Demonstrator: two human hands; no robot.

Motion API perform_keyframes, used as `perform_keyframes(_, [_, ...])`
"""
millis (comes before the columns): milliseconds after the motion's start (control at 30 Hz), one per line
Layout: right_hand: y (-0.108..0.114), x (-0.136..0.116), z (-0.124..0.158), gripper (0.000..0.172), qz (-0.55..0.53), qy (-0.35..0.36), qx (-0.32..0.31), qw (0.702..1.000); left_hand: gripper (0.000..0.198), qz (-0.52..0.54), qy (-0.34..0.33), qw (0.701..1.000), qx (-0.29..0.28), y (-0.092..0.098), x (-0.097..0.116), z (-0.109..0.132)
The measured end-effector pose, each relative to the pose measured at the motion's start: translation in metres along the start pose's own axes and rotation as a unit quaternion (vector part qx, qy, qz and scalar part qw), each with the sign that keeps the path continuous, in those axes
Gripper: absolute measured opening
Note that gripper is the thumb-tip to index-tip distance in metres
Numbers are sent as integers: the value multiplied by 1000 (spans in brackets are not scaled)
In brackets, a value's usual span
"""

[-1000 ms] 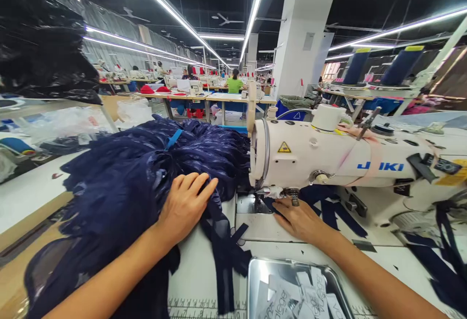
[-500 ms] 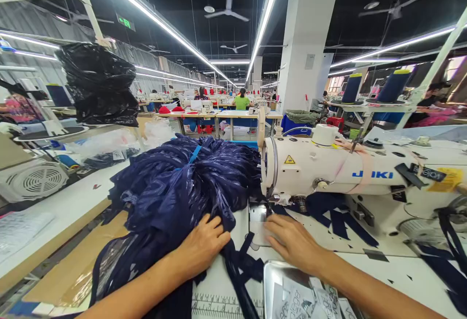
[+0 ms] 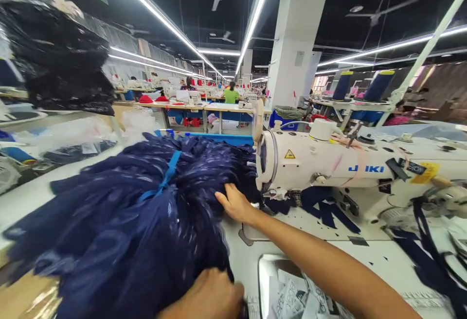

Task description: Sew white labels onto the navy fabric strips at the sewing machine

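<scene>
A big bundle of navy sheer fabric (image 3: 120,231), tied with a bright blue strip (image 3: 168,175), spreads over the left of the sewing table. At the lower edge of the view, my left hand (image 3: 211,294) is closed on the near part of the fabric; motion blurs it. My right hand (image 3: 236,204) reaches across to the bundle's right side, its thumb and fingers apart and touching the cloth. Just right of that hand stands a white sewing machine (image 3: 292,163), its needle area partly hidden behind the hand and fabric.
A metal tray (image 3: 261,280) with printed white labels (image 3: 292,294) sits in front of the machine. Navy scraps (image 3: 328,214) lie under the machine arm and at the right. A black plastic bag (image 3: 62,61) hangs at the left. A person in green (image 3: 230,96) sits far ahead.
My right hand has moved from the needle area left onto the bundle. My left hand has come down nearer, and the fabric has spread left and toward me. The view has shifted.
</scene>
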State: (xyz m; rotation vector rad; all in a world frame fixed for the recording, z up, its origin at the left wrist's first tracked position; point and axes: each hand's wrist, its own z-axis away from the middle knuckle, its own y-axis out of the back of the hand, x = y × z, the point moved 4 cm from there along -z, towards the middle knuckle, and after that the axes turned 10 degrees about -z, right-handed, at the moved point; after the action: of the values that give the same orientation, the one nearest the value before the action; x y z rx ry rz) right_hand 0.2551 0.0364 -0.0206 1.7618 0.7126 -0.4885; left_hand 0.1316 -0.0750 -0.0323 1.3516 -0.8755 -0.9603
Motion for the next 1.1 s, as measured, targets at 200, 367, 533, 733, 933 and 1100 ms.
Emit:
perform_keyframes(200, [15, 10, -1, 40, -28, -27, -64, 997, 29, -60, 61, 996, 9, 13, -35, -80])
perform_keyframes(367, [48, 15, 54, 36, -55, 5, -114, 992, 26, -87, 32, 992, 81, 5, -48, -90])
perform_keyframes(533, [104, 27, 121, 20, -56, 45, -91, 993, 30, -139, -9, 964, 224, 13, -18, -49])
perform_keyframes(733, [119, 34, 167, 8, 38, 52, -138, 988, 40, -116, -59, 961, 244, 47, 29, -20])
perform_keyframes(933, [99, 23, 185, 10, 186, 53, -176, 965, 28, -107, -53, 973, 199, 76, 21, -53])
perform_keyframes(1100, [89, 15, 187, 6, 251, 81, -172, 949, 19, -97, -1, 976, 195, 71, 26, -103])
